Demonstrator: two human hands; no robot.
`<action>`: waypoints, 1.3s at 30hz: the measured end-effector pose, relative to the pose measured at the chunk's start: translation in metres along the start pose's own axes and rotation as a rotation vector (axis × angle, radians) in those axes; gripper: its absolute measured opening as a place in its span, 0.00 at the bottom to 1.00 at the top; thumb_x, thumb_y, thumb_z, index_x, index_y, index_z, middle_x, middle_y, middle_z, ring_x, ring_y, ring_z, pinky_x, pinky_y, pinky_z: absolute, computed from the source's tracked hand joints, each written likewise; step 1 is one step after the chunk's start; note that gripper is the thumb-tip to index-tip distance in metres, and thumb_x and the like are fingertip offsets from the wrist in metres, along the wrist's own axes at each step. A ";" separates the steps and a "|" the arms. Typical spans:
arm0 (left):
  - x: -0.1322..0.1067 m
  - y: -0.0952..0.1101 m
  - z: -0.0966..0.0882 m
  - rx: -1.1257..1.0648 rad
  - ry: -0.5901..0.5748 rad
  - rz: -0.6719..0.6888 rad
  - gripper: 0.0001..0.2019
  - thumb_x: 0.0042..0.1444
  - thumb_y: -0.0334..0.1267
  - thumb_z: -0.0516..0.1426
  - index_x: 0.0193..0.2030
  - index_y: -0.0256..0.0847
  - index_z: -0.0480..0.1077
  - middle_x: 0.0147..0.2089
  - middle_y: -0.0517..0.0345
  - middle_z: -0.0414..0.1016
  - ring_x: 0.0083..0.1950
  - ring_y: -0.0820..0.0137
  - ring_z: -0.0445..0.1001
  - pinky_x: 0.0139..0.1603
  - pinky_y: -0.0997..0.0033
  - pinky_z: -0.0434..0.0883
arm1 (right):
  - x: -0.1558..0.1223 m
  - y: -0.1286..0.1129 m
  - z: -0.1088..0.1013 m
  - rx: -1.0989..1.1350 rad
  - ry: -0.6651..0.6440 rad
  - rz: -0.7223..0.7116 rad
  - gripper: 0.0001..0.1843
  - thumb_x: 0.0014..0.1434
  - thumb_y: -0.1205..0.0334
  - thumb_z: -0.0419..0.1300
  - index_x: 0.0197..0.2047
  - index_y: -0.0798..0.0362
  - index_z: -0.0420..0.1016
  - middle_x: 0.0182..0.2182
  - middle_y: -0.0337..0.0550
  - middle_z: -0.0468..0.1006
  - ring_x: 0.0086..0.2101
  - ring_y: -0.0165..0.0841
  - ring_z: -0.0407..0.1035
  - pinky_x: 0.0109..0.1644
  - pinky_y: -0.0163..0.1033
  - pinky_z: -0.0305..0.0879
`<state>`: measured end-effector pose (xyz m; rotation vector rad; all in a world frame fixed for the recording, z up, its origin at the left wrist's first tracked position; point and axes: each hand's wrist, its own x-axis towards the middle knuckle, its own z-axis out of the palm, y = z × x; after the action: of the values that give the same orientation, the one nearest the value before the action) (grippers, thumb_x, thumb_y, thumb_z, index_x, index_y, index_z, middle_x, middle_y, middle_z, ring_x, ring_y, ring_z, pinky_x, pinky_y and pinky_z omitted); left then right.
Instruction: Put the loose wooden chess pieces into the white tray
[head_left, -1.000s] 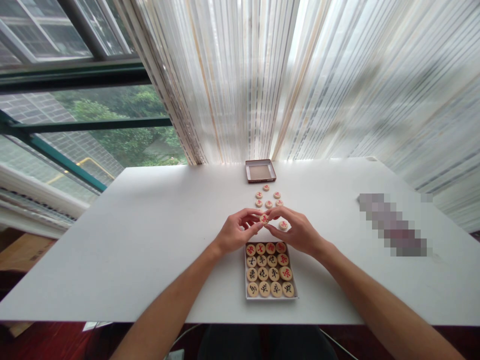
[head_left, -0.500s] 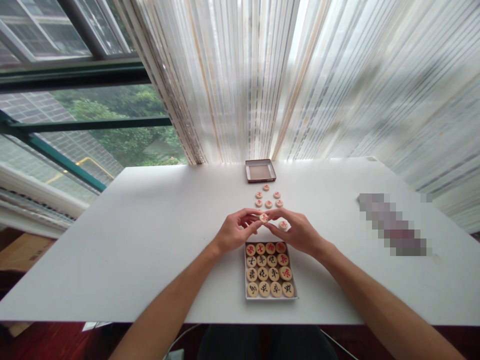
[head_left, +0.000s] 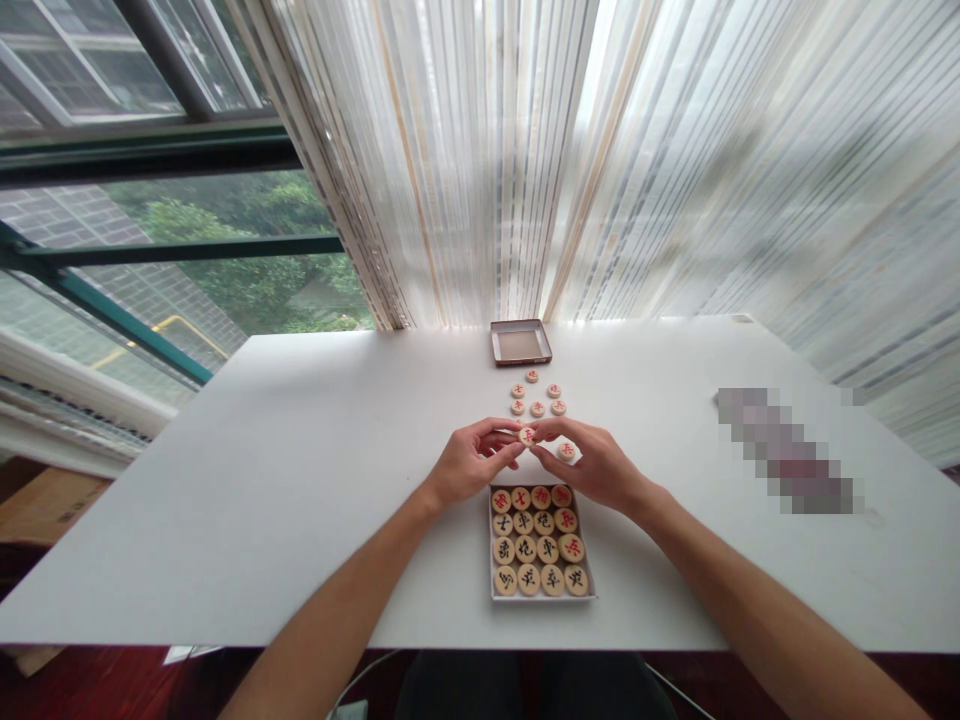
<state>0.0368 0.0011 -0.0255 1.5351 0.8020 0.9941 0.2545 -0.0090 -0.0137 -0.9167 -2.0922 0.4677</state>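
Note:
My left hand (head_left: 471, 463) and my right hand (head_left: 591, 464) meet above a white table (head_left: 300, 480), both pinching one round wooden chess piece (head_left: 528, 436) with a red character. A second red-marked piece (head_left: 567, 451) lies under my right fingers. Just below the hands sits a shallow white box (head_left: 540, 540) filled with several wooden pieces marked in red and black. Beyond the hands, several loose pieces (head_left: 537, 398) lie in a small group on the table.
A brown-lined box lid (head_left: 520, 342) rests near the table's far edge, by striped sheer curtains (head_left: 600, 160). A blurred-out object (head_left: 787, 450) lies at the right. A window (head_left: 150, 220) fills the left, and the table's near edge runs just below the box.

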 end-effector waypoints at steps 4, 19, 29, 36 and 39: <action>0.000 -0.001 0.000 -0.012 0.003 0.004 0.18 0.58 0.42 0.64 0.52 0.35 0.73 0.44 0.46 0.82 0.39 0.66 0.82 0.40 0.66 0.81 | 0.000 0.001 0.001 0.007 0.011 -0.007 0.09 0.64 0.62 0.62 0.48 0.47 0.73 0.41 0.42 0.82 0.39 0.34 0.77 0.45 0.39 0.75; 0.000 -0.002 0.000 0.002 0.003 -0.003 0.19 0.58 0.44 0.65 0.51 0.35 0.73 0.43 0.47 0.83 0.34 0.68 0.81 0.39 0.65 0.81 | 0.002 -0.001 0.003 0.037 0.042 -0.067 0.17 0.63 0.66 0.61 0.55 0.47 0.73 0.45 0.45 0.77 0.39 0.33 0.75 0.44 0.40 0.76; 0.000 0.000 0.001 0.008 0.011 0.001 0.19 0.57 0.45 0.65 0.51 0.35 0.74 0.43 0.47 0.83 0.35 0.67 0.81 0.38 0.65 0.81 | 0.002 0.000 0.004 0.026 0.055 -0.065 0.14 0.63 0.64 0.62 0.52 0.47 0.75 0.42 0.45 0.77 0.37 0.33 0.75 0.44 0.40 0.77; 0.001 -0.003 -0.001 0.048 0.043 0.020 0.18 0.57 0.47 0.64 0.48 0.35 0.75 0.42 0.47 0.83 0.34 0.68 0.80 0.36 0.68 0.80 | 0.002 0.002 0.000 -0.007 0.068 -0.055 0.14 0.62 0.64 0.63 0.51 0.48 0.74 0.42 0.45 0.76 0.36 0.33 0.74 0.42 0.41 0.76; 0.002 -0.003 -0.003 0.071 0.035 0.007 0.18 0.59 0.48 0.62 0.47 0.34 0.75 0.39 0.47 0.82 0.36 0.68 0.80 0.35 0.69 0.79 | 0.002 0.004 -0.003 -0.022 0.068 -0.043 0.14 0.61 0.64 0.62 0.51 0.48 0.74 0.43 0.45 0.77 0.36 0.34 0.74 0.42 0.41 0.76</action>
<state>0.0353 0.0041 -0.0281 1.5856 0.8654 1.0090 0.2578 -0.0050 -0.0132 -0.8869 -2.0550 0.3864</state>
